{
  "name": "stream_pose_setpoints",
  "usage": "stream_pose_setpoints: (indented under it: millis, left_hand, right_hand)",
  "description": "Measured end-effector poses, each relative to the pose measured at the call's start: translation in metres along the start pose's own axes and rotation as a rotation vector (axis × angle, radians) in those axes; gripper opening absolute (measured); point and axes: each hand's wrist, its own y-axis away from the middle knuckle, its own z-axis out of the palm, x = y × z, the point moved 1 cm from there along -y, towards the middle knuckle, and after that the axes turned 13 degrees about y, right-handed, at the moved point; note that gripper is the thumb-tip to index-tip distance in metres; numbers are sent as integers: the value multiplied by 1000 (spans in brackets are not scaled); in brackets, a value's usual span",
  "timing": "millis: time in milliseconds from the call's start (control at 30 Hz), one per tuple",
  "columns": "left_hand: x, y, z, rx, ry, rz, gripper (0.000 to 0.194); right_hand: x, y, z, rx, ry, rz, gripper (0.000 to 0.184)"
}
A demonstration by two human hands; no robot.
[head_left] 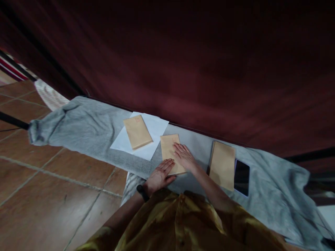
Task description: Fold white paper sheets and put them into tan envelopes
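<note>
While the left hand (159, 176) and right hand (184, 157) lie flat — unclenched — the middle tan packet (166, 147) sits beneath.

Grey cloth (91, 123) bears white paper (155, 129); middle packet (168, 147); right packet (222, 165); phone (242, 177)

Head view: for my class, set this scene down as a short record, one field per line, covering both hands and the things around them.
Left hand: fingers spread over the middle packet's near left part; dark wristband
Right hand: flat over its right side, farther up
Middle packet: brown paper, under both hands
Left packet: brown paper, lying on white paper
Right packet: brown paper, beside a phone
Phone screen: dark
Covering beneath: grey cloth, wrinkled at both ends
</note>
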Motion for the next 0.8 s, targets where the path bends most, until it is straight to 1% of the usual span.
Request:
stream_pose_setpoints:
  millis: [67, 133, 233, 333, 400, 467, 533, 600, 667, 800]
  left_hand:
    - [-1, 1, -1, 18, 10, 2, 57]
    - [-1, 2, -1, 32, 22, 8, 52]
    - [0, 2, -1, 53, 35, 18, 46]
    - [2, 1, 1, 83, 37, 7, 41]
    - [4, 1, 2, 103, 26, -13, 39]
    - [6, 0, 4, 113, 11, -31, 39]
    - [6, 0, 5, 113, -2, -47, 40]
    - [7, 0, 8, 117, -14, -71, 41]
    - [10, 0, 13, 124, -26, -105, 43]
    - [22, 1, 26, 116, -48, -138, 50]
  right_hand:
    - [0, -10, -2, -4, 7, 31, 56]
    - [1, -13, -4, 1, 2, 50, 57]
    - [3, -6, -4, 11, -32, 63, 55]
    - [4, 18, -3, 66, -100, 71, 52]
    - [-1, 44, -2, 149, -149, 71, 50]
    - [-11, 73, 1, 230, -171, 69, 50]
    - [-25, 100, 6, 234, -148, 4, 48]
    - [-39, 120, 13, 212, -90, -68, 49]
    - [-48, 129, 20, 204, -27, -86, 52]
    - [-52, 128, 32, 252, 56, -56, 56]
